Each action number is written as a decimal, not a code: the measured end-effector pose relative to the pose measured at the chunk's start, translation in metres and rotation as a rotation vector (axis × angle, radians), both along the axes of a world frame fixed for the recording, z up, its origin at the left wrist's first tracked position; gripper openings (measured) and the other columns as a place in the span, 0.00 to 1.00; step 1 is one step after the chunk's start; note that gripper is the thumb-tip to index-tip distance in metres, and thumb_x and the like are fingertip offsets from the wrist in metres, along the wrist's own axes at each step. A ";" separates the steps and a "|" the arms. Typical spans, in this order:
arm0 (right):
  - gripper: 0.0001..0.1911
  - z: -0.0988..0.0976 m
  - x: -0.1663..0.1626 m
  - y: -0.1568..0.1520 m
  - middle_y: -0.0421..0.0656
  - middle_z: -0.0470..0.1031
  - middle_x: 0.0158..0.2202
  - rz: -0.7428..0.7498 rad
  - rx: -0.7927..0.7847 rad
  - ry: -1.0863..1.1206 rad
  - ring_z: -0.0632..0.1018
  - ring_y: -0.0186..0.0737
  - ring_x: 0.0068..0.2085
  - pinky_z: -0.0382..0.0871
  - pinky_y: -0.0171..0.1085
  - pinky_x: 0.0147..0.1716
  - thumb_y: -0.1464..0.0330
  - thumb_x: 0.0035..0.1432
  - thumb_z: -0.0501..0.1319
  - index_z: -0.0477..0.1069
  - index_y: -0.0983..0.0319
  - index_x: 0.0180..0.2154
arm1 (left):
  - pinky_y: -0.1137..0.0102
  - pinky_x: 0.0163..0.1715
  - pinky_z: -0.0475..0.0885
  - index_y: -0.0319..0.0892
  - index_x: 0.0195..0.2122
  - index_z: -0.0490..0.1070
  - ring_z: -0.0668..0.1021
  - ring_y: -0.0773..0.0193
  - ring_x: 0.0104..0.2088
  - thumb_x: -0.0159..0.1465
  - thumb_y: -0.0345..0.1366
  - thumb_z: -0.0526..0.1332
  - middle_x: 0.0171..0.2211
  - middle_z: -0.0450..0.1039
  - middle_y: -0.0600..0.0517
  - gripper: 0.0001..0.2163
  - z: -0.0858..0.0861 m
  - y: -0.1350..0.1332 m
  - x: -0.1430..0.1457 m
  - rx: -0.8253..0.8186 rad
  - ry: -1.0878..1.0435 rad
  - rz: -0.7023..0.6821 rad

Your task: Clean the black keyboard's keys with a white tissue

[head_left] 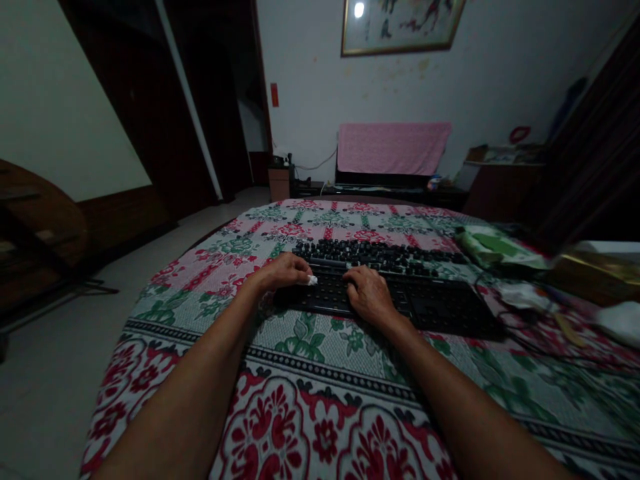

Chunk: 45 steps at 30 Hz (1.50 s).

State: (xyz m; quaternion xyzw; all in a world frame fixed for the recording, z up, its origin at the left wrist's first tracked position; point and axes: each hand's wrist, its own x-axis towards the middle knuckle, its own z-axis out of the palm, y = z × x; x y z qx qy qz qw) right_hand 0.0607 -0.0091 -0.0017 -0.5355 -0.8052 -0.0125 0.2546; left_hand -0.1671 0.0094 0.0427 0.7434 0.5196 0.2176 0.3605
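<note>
A black keyboard base with its keycaps off lies across the patterned tablecloth. Over its left end, my left hand pinches a small wad of white tissue against the board. My right hand rests on the middle of the keyboard, its fingers bent and pressed down; whether anything is under the fingertips is hidden. Just behind the board, many loose black keycaps are spread in a long heap. A dark slim rod-like piece lies between the keycaps and the board.
To the right lie a green-and-white wipes packet, a crumpled white tissue, black cable and a yellowish strip. A box stands farther right. The round table's cloth hangs toward me. A pink cloth drapes a screen behind.
</note>
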 end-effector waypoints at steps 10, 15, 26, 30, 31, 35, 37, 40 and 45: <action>0.13 0.001 0.000 -0.001 0.45 0.71 0.44 0.002 0.007 0.017 0.68 0.41 0.46 0.58 0.38 0.47 0.73 0.55 0.52 0.72 0.61 0.41 | 0.73 0.32 0.67 0.38 0.41 0.72 0.74 0.66 0.32 0.52 0.41 0.61 0.35 0.75 0.52 0.17 -0.011 -0.003 0.001 0.121 -0.089 0.074; 0.13 0.001 0.000 -0.002 0.44 0.71 0.45 -0.002 0.008 0.010 0.68 0.41 0.46 0.58 0.38 0.47 0.72 0.55 0.52 0.71 0.61 0.41 | 0.70 0.42 0.67 0.38 0.45 0.72 0.75 0.62 0.40 0.56 0.40 0.57 0.42 0.75 0.49 0.18 -0.018 -0.009 0.008 0.218 -0.017 0.005; 0.13 0.000 0.000 -0.001 0.45 0.71 0.44 -0.004 0.009 -0.007 0.68 0.41 0.45 0.58 0.38 0.46 0.72 0.55 0.52 0.72 0.61 0.41 | 0.71 0.36 0.68 0.39 0.35 0.74 0.74 0.63 0.34 0.57 0.41 0.56 0.33 0.75 0.50 0.12 -0.025 -0.014 0.018 0.399 -0.128 0.173; 0.14 0.000 0.000 -0.001 0.44 0.71 0.44 0.002 0.023 -0.011 0.68 0.41 0.45 0.58 0.38 0.45 0.72 0.55 0.52 0.72 0.61 0.41 | 0.72 0.33 0.67 0.38 0.33 0.74 0.73 0.65 0.32 0.57 0.40 0.57 0.31 0.74 0.50 0.12 -0.026 -0.011 0.016 0.390 -0.148 0.168; 0.14 0.000 0.000 -0.001 0.44 0.71 0.44 0.002 0.025 -0.013 0.68 0.42 0.45 0.58 0.38 0.45 0.72 0.55 0.53 0.72 0.61 0.41 | 0.72 0.32 0.67 0.38 0.34 0.74 0.73 0.65 0.32 0.57 0.41 0.57 0.31 0.74 0.51 0.12 -0.026 -0.011 0.015 0.375 -0.151 0.156; 0.14 0.000 0.000 0.000 0.44 0.71 0.44 0.005 0.029 -0.008 0.68 0.42 0.45 0.58 0.38 0.45 0.72 0.54 0.53 0.72 0.61 0.41 | 0.73 0.30 0.67 0.38 0.34 0.74 0.73 0.66 0.29 0.56 0.41 0.57 0.29 0.74 0.52 0.13 -0.023 -0.014 0.012 0.332 -0.093 0.054; 0.14 0.000 0.000 0.000 0.44 0.71 0.44 0.004 0.034 -0.004 0.68 0.42 0.45 0.58 0.38 0.45 0.72 0.55 0.52 0.72 0.61 0.40 | 0.72 0.30 0.67 0.38 0.35 0.74 0.74 0.65 0.30 0.57 0.41 0.57 0.30 0.75 0.51 0.13 -0.020 -0.017 0.012 0.344 -0.027 0.026; 0.13 0.000 0.000 -0.001 0.44 0.71 0.43 -0.002 0.032 -0.007 0.68 0.42 0.45 0.58 0.38 0.45 0.72 0.55 0.52 0.72 0.60 0.40 | 0.71 0.37 0.68 0.38 0.42 0.73 0.75 0.63 0.36 0.58 0.39 0.56 0.38 0.76 0.49 0.15 -0.015 -0.023 0.015 0.393 0.065 0.019; 0.13 0.001 -0.001 -0.002 0.44 0.71 0.44 -0.011 0.019 -0.006 0.68 0.42 0.45 0.58 0.39 0.45 0.72 0.55 0.52 0.72 0.60 0.40 | 0.72 0.39 0.67 0.39 0.39 0.75 0.75 0.64 0.38 0.59 0.35 0.55 0.37 0.76 0.49 0.12 -0.010 -0.028 0.023 0.433 0.199 -0.046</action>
